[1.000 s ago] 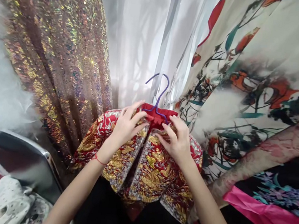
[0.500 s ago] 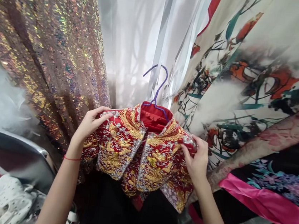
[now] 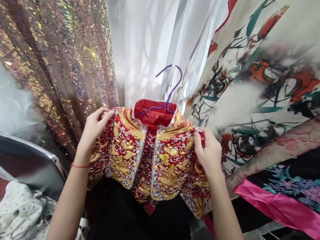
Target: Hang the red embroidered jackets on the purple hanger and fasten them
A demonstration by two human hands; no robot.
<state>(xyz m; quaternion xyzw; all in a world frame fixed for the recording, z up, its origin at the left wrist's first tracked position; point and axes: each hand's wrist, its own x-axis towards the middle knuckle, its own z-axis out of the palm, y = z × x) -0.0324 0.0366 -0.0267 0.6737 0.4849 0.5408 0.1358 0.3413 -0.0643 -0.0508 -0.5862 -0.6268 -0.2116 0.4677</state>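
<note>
A short red jacket [image 3: 170, 157] with gold and silver embroidery hangs in front of me, its front parted down the middle. Inside its collar sits a purple wire hanger [image 3: 179, 79], hook upward; the hanger's arms are mostly hidden in the cloth. My left hand [image 3: 94, 126] pinches the jacket's shoulder on the left, thumb on top. At the opposite shoulder, my right hand [image 3: 210, 149] grips the fabric between thumb and fingers. A small red size label [image 3: 154, 115] shows at the inner neck.
Sequined fabric [image 3: 55, 46] hangs on the left, white sheer cloth [image 3: 137, 36] behind, and floral-print fabric [image 3: 238, 90] on the right. A dark chair back [image 3: 19, 161] stands at lower left above dotted white cloth [image 3: 8, 210]. A pink satin band [image 3: 282, 215] lies at right.
The jacket's collar has shifted left and slightly up, and now faces me more squarely. My right hand has moved a little left and up along the shoulder. Both hands keep their hold.
</note>
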